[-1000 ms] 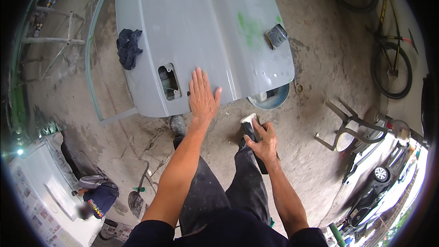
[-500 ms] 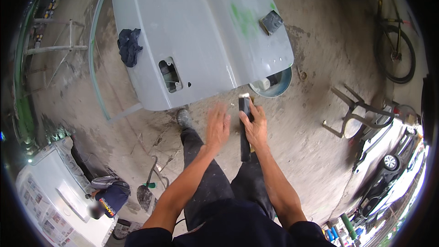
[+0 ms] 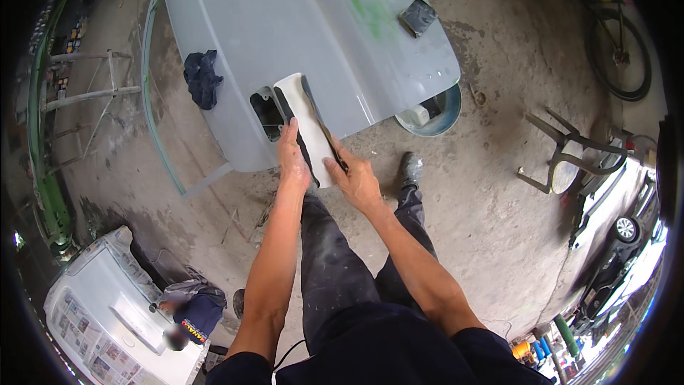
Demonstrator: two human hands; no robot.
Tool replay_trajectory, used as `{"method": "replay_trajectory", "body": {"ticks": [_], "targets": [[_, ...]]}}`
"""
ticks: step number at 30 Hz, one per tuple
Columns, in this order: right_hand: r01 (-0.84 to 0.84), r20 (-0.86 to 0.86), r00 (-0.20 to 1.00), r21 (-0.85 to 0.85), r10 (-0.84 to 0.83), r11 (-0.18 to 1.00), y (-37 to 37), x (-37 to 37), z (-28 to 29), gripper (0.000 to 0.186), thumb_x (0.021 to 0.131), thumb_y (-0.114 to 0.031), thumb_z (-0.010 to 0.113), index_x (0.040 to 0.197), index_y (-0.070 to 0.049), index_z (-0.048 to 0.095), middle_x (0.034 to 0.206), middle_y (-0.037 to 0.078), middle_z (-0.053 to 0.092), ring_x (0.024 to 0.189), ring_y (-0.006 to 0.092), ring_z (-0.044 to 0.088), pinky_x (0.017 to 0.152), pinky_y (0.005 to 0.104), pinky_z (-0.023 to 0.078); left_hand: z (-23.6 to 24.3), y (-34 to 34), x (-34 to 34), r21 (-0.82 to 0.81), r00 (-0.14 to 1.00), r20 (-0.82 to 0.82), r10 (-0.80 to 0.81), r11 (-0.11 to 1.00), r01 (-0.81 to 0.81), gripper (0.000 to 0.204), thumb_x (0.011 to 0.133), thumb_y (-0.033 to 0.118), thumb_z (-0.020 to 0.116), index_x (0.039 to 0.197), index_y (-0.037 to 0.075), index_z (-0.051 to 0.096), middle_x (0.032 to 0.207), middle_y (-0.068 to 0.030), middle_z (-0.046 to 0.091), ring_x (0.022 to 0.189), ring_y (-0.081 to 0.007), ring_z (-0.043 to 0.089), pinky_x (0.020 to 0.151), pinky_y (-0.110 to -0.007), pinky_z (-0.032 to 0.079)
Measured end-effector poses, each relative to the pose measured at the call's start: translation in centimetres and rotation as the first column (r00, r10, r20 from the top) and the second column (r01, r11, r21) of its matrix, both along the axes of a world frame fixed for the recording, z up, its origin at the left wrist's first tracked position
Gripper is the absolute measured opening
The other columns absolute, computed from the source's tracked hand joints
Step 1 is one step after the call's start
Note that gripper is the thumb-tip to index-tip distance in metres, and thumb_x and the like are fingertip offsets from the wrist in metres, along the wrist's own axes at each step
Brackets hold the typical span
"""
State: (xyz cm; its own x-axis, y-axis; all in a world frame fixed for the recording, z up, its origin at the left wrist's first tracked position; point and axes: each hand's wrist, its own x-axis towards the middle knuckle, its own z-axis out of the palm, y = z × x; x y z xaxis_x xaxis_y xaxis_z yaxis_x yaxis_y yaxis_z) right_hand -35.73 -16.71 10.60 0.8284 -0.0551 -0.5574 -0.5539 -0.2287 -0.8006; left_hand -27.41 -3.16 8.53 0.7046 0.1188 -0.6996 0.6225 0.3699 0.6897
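Over the near edge of the grey car door panel [image 3: 278, 21], I hold a long sanding block [image 3: 308, 125] whose white face is turned up. Dark sheet, apparently sandpaper, runs along both of its long sides. My left hand [image 3: 293, 160] presses against the left side, its fingers pointing up along it. On the lower right side my right hand [image 3: 356, 182] is closed, the thumb resting on the white face. A small dark sanding pad [image 3: 417, 17] lies on the panel's right part, near green patches. At its left edge sits a crumpled dark cloth [image 3: 203, 79].
A round basin [image 3: 445, 115] stands on the floor, partly under the panel. Farther right are a chair [image 3: 566, 153] and a bicycle [image 3: 618, 57]. At lower left a person [image 3: 196, 317] works beside a paper-masked vehicle part [image 3: 117, 314]. A metal stand [image 3: 92, 93] is at left.
The sanding block has moved left and up over the panel and turned to show its white face. My left hand, apart from it before, now holds it too. One foot has stepped forward.
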Motion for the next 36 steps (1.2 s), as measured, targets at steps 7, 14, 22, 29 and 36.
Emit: {"method": "replay_trajectory", "body": {"ticks": [7,14,22,29,36], "targets": [[0.144,0.181,0.975,-0.058,-0.132,0.988,0.3,-2.7,-1.2,0.050,0.106,-0.023,0.071,0.155,-0.019,0.064,0.128,0.025,0.075,0.107,0.0421,0.075,0.093,0.0435,0.060,-0.5,-0.1,-1.7,-0.017,0.985,0.016,-0.170,0.985,0.170,0.062,0.104,0.041,0.075,0.148,0.002,0.057,0.143,-0.0117,0.064,0.131,-0.0232,0.061,0.114,-0.042,0.047],[-0.155,0.199,0.953,-0.334,0.230,0.930,0.0,-4.3,-1.0,0.062,0.099,-0.022,0.077,0.159,-0.022,0.060,0.153,0.022,0.063,0.118,0.0411,0.074,0.094,0.0472,0.063,-0.9,-2.6,-2.4,0.320,0.966,-0.005,-0.259,0.914,0.247,0.088,0.098,0.042,0.082,0.163,-0.004,0.044,0.158,-0.0213,0.054,0.145,-0.0314,0.052,0.122,-0.043,0.039],[-0.044,0.389,0.833,-0.663,0.394,0.748,-12.4,3.8,-6.9,0.067,0.099,-0.023,0.077,0.161,-0.013,0.051,0.156,0.020,0.057,0.141,0.0406,0.058,0.118,0.0512,0.052,-5.4,-1.8,7.6,0.992,0.622,-0.122,-0.773,-0.076,0.100,0.076,0.098,0.040,0.080,0.157,0.002,0.053,0.120,-0.0258,0.057,0.117,-0.0455,0.056,0.104,-0.053,0.048],[0.116,0.536,0.582,-0.799,0.612,0.590,-20.2,17.6,-12.4,0.067,0.110,-0.042,0.060,0.169,-0.018,0.038,0.169,0.013,0.046,0.155,0.0332,0.044,0.131,0.0489,0.034,-5.8,-4.4,-0.7,0.965,0.593,-0.188,-0.783,-0.259,-0.035,0.069,0.092,0.040,0.084,0.151,0.010,0.063,0.098,-0.0177,0.053,0.092,-0.0376,0.059,0.078,-0.050,0.054],[-0.041,0.199,0.685,-0.950,0.700,0.310,-20.6,18.5,-14.1,0.075,0.112,-0.068,0.033,0.175,-0.026,0.028,0.181,0.001,0.027,0.167,0.0228,0.022,0.140,0.0448,0.012,-9.3,-1.1,-0.1,0.956,0.441,-0.048,-0.896,-0.170,-0.240,0.071,0.072,0.038,0.093,0.131,0.003,0.074,0.087,-0.0111,0.051,0.075,-0.0319,0.057,0.059,-0.044,0.052]]}}
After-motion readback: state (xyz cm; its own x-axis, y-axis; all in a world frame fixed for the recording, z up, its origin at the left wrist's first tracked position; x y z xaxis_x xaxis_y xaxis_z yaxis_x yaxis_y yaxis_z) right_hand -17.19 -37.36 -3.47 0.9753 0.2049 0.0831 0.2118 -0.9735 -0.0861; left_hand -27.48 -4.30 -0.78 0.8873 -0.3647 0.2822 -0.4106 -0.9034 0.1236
